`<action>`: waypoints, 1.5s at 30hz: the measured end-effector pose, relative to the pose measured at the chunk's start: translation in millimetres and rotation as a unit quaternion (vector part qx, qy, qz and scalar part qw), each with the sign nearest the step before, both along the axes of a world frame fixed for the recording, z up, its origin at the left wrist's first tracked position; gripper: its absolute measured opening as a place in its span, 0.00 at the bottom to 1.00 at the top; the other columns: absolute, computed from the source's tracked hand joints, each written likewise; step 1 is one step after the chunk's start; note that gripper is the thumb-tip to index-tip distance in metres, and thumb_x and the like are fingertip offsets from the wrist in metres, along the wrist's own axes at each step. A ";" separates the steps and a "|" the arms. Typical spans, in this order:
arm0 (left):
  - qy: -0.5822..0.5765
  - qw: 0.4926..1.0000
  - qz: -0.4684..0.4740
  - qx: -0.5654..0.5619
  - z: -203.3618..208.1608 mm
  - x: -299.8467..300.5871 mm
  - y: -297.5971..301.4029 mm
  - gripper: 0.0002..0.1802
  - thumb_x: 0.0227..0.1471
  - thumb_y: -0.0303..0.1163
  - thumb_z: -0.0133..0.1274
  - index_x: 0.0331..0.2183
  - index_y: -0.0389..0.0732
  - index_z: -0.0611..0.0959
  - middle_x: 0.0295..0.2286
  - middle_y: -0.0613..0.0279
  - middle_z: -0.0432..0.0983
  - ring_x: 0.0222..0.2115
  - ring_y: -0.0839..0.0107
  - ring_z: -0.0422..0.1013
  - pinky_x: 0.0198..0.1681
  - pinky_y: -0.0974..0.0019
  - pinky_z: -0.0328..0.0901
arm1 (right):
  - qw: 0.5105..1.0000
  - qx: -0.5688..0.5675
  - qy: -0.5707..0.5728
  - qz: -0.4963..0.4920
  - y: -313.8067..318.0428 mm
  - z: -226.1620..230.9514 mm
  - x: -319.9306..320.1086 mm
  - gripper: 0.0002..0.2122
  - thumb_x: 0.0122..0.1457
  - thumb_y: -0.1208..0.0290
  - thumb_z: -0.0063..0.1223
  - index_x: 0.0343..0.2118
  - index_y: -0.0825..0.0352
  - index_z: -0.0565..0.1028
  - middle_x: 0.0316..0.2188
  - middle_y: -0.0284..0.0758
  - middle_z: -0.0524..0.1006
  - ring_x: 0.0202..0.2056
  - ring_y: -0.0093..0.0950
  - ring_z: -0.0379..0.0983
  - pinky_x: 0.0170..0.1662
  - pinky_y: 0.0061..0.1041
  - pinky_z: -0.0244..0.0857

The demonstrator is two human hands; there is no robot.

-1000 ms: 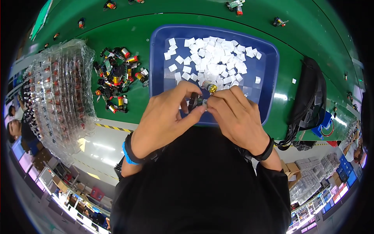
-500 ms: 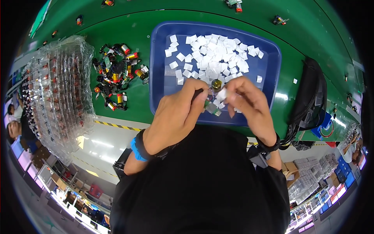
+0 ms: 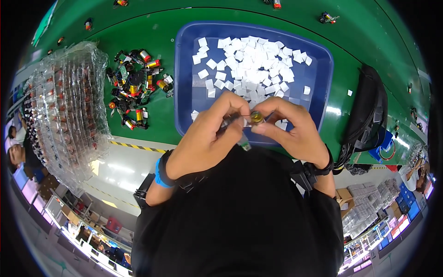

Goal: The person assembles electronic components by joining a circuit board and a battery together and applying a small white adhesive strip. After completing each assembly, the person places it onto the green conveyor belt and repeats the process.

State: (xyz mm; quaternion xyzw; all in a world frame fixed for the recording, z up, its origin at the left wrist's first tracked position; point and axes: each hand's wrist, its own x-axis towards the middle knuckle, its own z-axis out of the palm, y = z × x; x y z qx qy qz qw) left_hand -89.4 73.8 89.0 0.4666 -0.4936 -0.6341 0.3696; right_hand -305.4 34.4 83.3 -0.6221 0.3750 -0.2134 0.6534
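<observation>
My left hand (image 3: 207, 138) is closed around a small electronic assembly over the near edge of a blue tray (image 3: 183, 87). A green circuit board (image 3: 245, 145) sticks out below its fingers, and a yellowish round battery end (image 3: 256, 117) shows between the two hands. With thumb and index finger, my right hand (image 3: 297, 131) pinches the battery from the right. The fingers hide most of the assembly. Under and beyond the hands, many white square pieces (image 3: 258, 60) lie heaped in the tray.
Left of the tray is a pile of similar battery assemblies (image 3: 134, 87) on the green table (image 3: 157, 34). Farther left stand stacked clear plastic trays (image 3: 69, 111) filled with parts. A black mesh bag (image 3: 367, 111) lies to the right, with a loose white square (image 3: 350, 93) nearby.
My right fingers have closed in from the right onto the battery. The white square seen at their tips earlier is no longer distinct. The assembly has tilted, its board end lower and further left.
</observation>
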 end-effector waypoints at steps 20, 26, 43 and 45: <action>-0.065 0.995 -0.020 0.071 -0.6 12.2 -7.2 0.14 0.64 0.29 0.50 0.49 0.36 0.77 0.30 0.60 0.78 0.23 0.77 0.70 0.24 0.74 0.67 | 0.937 -0.318 0.138 0.041 -1.3 21.2 8.9 0.13 0.48 0.76 0.68 0.39 0.65 0.82 0.38 0.34 0.79 0.40 0.34 0.71 0.42 0.33 0.67; 0.116 0.980 0.001 0.161 -1.3 9.2 -5.4 0.13 0.64 0.25 0.48 0.50 0.35 0.74 0.37 0.58 0.74 0.28 0.75 0.73 0.27 0.71 0.73 | 0.911 -0.400 0.100 -0.009 7.4 11.7 10.9 0.12 0.46 0.75 0.68 0.36 0.67 0.82 0.37 0.33 0.82 0.44 0.35 0.74 0.46 0.35 0.71; 0.055 0.981 -0.063 0.174 2.0 2.3 -6.3 0.17 0.57 0.15 0.46 0.49 0.32 0.74 0.43 0.58 0.73 0.34 0.74 0.73 0.33 0.69 0.79 | 0.867 -0.469 0.141 -0.092 18.3 10.7 13.5 0.12 0.41 0.83 0.64 0.32 0.70 0.81 0.33 0.35 0.83 0.37 0.32 0.80 0.35 0.27 0.76; 0.067 0.981 -0.050 0.177 -0.8 1.9 -3.9 0.17 0.57 0.15 0.46 0.49 0.32 0.75 0.42 0.58 0.73 0.34 0.74 0.73 0.33 0.69 0.79 | 0.870 -0.462 0.134 -0.108 17.6 10.6 14.4 0.12 0.40 0.83 0.63 0.32 0.69 0.81 0.33 0.34 0.83 0.36 0.31 0.80 0.34 0.26 0.76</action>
